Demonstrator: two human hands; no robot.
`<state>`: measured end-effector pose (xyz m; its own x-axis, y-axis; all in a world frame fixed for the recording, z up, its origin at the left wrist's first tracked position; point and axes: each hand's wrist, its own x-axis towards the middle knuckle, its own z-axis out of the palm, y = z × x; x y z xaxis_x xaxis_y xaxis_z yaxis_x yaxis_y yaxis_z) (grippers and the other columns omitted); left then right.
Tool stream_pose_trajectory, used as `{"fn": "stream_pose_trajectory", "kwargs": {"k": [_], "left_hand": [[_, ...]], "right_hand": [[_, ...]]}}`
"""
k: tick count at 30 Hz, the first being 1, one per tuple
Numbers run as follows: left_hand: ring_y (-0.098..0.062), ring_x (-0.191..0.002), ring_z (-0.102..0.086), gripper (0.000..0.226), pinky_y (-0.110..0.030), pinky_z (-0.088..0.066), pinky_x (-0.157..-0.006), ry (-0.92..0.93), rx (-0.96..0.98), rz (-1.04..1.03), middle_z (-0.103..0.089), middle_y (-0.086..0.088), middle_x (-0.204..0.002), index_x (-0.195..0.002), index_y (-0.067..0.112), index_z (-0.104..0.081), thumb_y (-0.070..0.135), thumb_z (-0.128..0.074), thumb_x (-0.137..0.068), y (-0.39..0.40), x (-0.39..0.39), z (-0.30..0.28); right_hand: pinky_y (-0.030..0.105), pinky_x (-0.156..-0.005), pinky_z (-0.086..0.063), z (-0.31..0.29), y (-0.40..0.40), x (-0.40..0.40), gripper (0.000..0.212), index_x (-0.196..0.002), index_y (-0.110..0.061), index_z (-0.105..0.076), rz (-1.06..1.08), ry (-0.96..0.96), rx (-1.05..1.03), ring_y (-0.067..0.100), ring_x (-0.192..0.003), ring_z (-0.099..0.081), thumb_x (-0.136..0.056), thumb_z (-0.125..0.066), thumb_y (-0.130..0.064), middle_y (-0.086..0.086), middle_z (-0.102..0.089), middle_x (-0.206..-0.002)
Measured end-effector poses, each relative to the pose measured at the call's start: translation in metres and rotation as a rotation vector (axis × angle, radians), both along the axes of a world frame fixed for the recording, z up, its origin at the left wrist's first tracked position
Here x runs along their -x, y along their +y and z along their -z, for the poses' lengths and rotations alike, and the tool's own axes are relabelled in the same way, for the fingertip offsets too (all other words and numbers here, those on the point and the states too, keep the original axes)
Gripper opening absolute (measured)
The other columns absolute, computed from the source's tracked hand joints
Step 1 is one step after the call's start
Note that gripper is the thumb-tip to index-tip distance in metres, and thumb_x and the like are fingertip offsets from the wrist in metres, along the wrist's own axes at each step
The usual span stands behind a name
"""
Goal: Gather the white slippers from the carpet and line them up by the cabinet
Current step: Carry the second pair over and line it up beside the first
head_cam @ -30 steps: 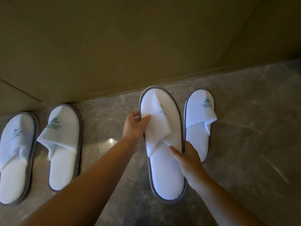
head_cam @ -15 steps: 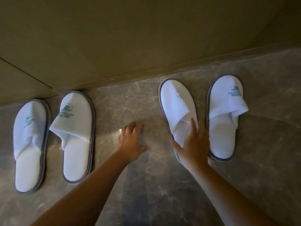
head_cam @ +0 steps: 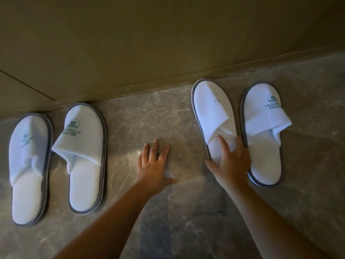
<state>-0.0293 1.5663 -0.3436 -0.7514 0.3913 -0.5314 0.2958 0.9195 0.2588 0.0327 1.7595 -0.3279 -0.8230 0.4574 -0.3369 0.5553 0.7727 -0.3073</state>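
Several white slippers with grey edging lie toes-first against the base of the cabinet (head_cam: 130, 53). One pair is at the left: the far-left slipper (head_cam: 28, 165) and its partner (head_cam: 85, 159). The other pair is at the right: an inner slipper (head_cam: 212, 113) and an outer one (head_cam: 263, 135). My right hand (head_cam: 231, 163) rests flat on the heel half of the inner right slipper, fingers spread, hiding its back end. My left hand (head_cam: 153, 165) lies palm-down on the bare floor between the pairs, fingers apart, holding nothing.
The floor (head_cam: 168, 118) is grey-brown marble with a bright glare spot near my left hand. The cabinet front fills the top of the view, with a panel seam at the far left. My forearms come in from the bottom edge.
One second ago both hands held the inner right slipper. My left hand let go and now lies on the floor; my right hand stays pressed on the slipper. The view shifted left.
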Motion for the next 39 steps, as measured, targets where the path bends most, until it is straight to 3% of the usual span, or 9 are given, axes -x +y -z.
{"fn": "stream_pose_trajectory", "kwargs": {"k": [13,17,21,25,28,30,34,39], "left_hand": [[-0.035,-0.139,0.015,0.107,-0.05,-0.001,-0.114,-0.022,0.034,-0.017,0.012,-0.01,-0.154,-0.14,0.027,0.005,0.052,-0.067,-0.065,0.007,0.002,-0.007],[-0.033,-0.14,0.006,0.095,-0.049,-0.008,-0.114,0.01,-0.054,-0.037,-0.001,-0.008,-0.154,-0.14,0.028,-0.009,0.047,-0.067,-0.068,0.016,0.001,-0.012],[-0.029,-0.138,-0.009,0.081,-0.045,-0.018,-0.111,0.018,-0.195,-0.07,-0.017,-0.008,-0.151,-0.137,0.025,-0.025,0.039,-0.068,-0.07,0.04,-0.007,-0.021],[-0.027,-0.136,-0.018,0.075,-0.04,-0.021,-0.11,-0.029,-0.294,-0.125,-0.024,-0.007,-0.149,-0.135,0.021,-0.031,0.033,-0.068,-0.071,0.064,-0.018,-0.03],[-0.027,-0.134,-0.021,0.071,-0.037,-0.022,-0.109,-0.059,-0.318,-0.131,-0.029,-0.007,-0.147,-0.133,0.019,-0.033,0.031,-0.067,-0.073,0.077,-0.025,-0.035],[-0.028,-0.132,-0.026,0.067,-0.037,-0.024,-0.108,-0.099,-0.343,-0.161,-0.034,-0.009,-0.144,-0.132,0.018,-0.035,0.03,-0.066,-0.074,0.086,-0.027,-0.04],[-0.027,-0.125,-0.038,0.06,-0.039,-0.03,-0.104,-0.172,-0.385,-0.202,-0.043,-0.012,-0.137,-0.127,0.014,-0.041,0.031,-0.065,-0.075,0.103,-0.032,-0.048],[-0.017,-0.099,-0.051,0.048,-0.029,-0.041,-0.084,-0.39,-0.679,-0.402,-0.053,-0.004,-0.114,-0.119,0.013,-0.046,0.025,-0.065,-0.076,0.114,-0.035,-0.069]], "right_hand": [[0.048,-0.109,-0.025,-0.007,0.024,-0.004,0.078,-0.138,-0.022,-0.022,-0.038,0.027,-0.073,0.036,-0.136,-0.021,-0.075,-0.056,-0.054,0.017,-0.021,-0.15],[0.052,-0.105,-0.03,-0.015,0.047,-0.018,0.067,-0.13,-0.009,-0.038,0.227,0.211,-0.109,0.038,-0.129,-0.035,-0.076,-0.063,-0.04,0.022,-0.039,-0.141],[0.051,-0.104,-0.033,-0.012,0.075,-0.048,0.076,-0.134,-0.002,-0.029,0.455,0.092,-0.088,0.039,-0.126,-0.038,-0.076,-0.065,-0.035,0.027,-0.039,-0.137],[0.045,-0.097,-0.037,-0.01,0.082,-0.058,0.079,-0.13,0.003,-0.034,0.469,0.144,-0.022,0.04,-0.119,-0.045,-0.07,-0.073,-0.03,0.029,-0.047,-0.13],[0.047,-0.094,-0.038,-0.012,0.09,-0.055,0.083,-0.125,0.006,-0.036,0.605,0.123,0.06,0.042,-0.116,-0.046,-0.064,-0.078,-0.03,0.029,-0.048,-0.128],[0.042,-0.086,-0.041,-0.017,0.096,-0.054,0.07,-0.119,0.004,-0.042,0.72,0.152,0.205,0.04,-0.112,-0.05,-0.068,-0.075,-0.029,0.025,-0.052,-0.124],[0.034,-0.075,-0.04,-0.038,0.106,-0.062,0.04,-0.108,0.001,-0.051,0.733,0.26,0.43,0.028,-0.091,-0.052,-0.08,-0.062,-0.026,0.016,-0.057,-0.106],[0.026,-0.061,-0.042,-0.071,0.083,-0.067,0.02,-0.097,-0.011,-0.053,0.681,0.461,0.624,0.019,-0.084,-0.052,-0.079,-0.062,-0.016,0.0,-0.055,-0.085]]}}
